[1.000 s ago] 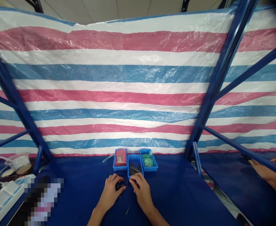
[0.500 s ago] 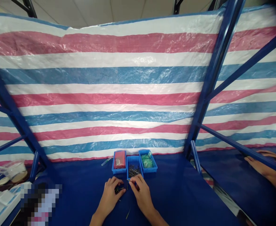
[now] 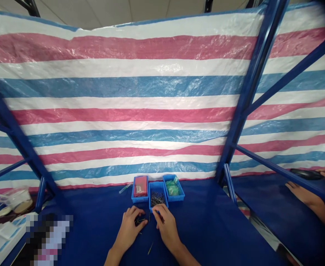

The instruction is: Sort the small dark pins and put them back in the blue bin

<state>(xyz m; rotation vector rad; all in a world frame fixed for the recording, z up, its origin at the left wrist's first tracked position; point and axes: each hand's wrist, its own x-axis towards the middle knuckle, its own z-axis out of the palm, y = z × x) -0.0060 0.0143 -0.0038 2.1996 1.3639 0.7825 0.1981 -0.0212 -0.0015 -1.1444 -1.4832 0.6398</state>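
My left hand [image 3: 129, 227] rests on the blue table top with its fingers curled around a few thin dark pieces [image 3: 139, 220], too small to name. At the front of the middle blue bin [image 3: 150, 195], my right hand [image 3: 166, 226] has thumb and fingertips pinched together. What they hold, if anything, is too small to make out. That bin contains many slender dark metal-looking pieces [image 3: 157, 199]. One thin piece [image 3: 149, 216] shows between the hands, and another [image 3: 150, 248] lies on the table nearer me.
Red packets [image 3: 140, 186] fill the left bin; green bags [image 3: 173, 189] fill the right one. A thin clear-and-green item [image 3: 125, 188] lies left of them. A power strip [image 3: 1, 242] is at far left. Blue frame posts [image 3: 236, 122] flank the table. Another person's hand [image 3: 303, 194] is at right.
My right fingertips have shifted very slightly, while my left hand stays almost in place. At the far right, the other person's hand has moved and a dark object now shows near it.
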